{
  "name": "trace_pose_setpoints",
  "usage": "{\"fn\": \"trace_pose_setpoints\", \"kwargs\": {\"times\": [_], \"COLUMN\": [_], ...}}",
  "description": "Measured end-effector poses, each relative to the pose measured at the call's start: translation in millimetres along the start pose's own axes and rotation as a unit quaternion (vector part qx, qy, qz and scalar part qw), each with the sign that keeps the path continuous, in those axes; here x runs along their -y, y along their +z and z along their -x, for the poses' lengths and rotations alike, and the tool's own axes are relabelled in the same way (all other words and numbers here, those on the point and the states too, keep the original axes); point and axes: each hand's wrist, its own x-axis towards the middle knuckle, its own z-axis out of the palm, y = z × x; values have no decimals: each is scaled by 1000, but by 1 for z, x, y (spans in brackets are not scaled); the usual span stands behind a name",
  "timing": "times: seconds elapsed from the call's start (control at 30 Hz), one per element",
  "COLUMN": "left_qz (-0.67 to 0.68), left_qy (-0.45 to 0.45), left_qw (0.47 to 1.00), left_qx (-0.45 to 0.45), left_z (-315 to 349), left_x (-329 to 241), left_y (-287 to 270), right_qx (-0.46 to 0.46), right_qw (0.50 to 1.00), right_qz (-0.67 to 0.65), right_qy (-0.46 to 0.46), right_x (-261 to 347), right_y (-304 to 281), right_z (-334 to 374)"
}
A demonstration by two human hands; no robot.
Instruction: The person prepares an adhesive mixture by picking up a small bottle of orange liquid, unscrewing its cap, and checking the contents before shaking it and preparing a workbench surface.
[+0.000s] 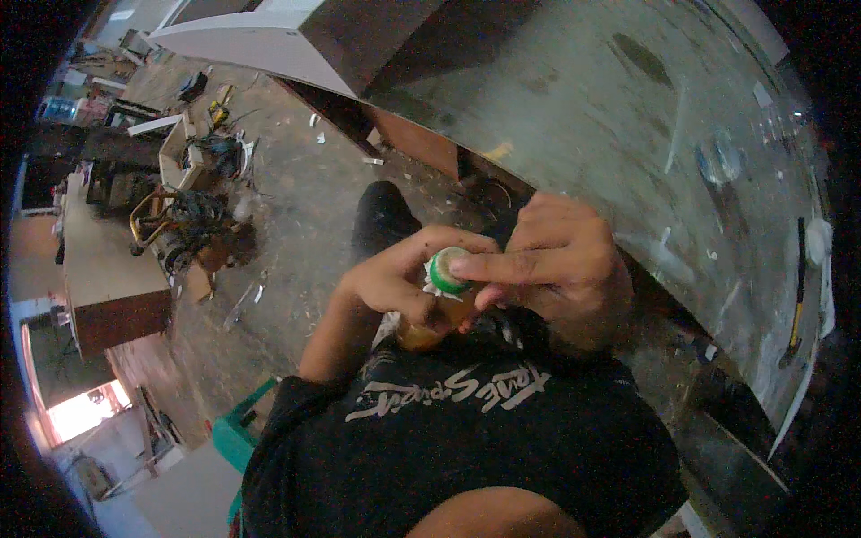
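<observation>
In front of my chest is a small bottle (421, 335) with an amber-orange body, largely covered by my fingers. My left hand (386, 280) is wrapped around it below the neck. On top sits a round cap (441, 261) with a bright green rim and a dull tan top. Ragged white bits stick out just under the rim. The index finger of my right hand (563, 260) lies across the cap, its thumb close to the cap's side and its other fingers curled. A dark, shiny patch shows beneath the right hand; I cannot make out what it is.
A grey-green worktop (619, 152) extends to the right, bearing a clear plastic item (720, 160) and a long tool with a yellow part (796, 318). A white-and-brown cabinet (260, 40) stands ahead. Cables and a yellow-framed machine (166, 220) litter the left floor, near a green chair (235, 435).
</observation>
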Motion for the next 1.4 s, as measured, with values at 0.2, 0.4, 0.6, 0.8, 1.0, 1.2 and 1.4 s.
{"fn": "trace_pose_setpoints", "kwargs": {"times": [0.2, 0.4, 0.6, 0.8, 1.0, 1.2, 1.4], "left_qz": [-138, -196, -268, -277, -185, -188, -156], "left_qy": [-31, -65, -153, -92, -64, -5, 142], "left_qw": [985, 973, 945, 954, 972, 979, 973], "left_qx": [-99, -103, -109, -62, -127, -78, -88], "left_z": [-4, -6, -3, -16, -10, -13, -12], "left_x": [-10, 16, 2, 4, 7, 9, 21], "left_y": [8, -9, 2, -8, -7, -11, -5], "right_qx": [-97, -52, 115, 22, -14, -40, -121], "right_qw": [993, 995, 973, 981, 987, 981, 985], "right_qz": [41, 21, -85, -93, -84, -137, -99], "right_qy": [51, 86, 180, 166, 133, 134, 77], "right_x": [6, -1, -7, -10, -22, -46, -34], "right_y": [18, 23, 13, 22, 32, 20, 26], "right_z": [-13, -12, -8, -7, -8, 27, 13]}}
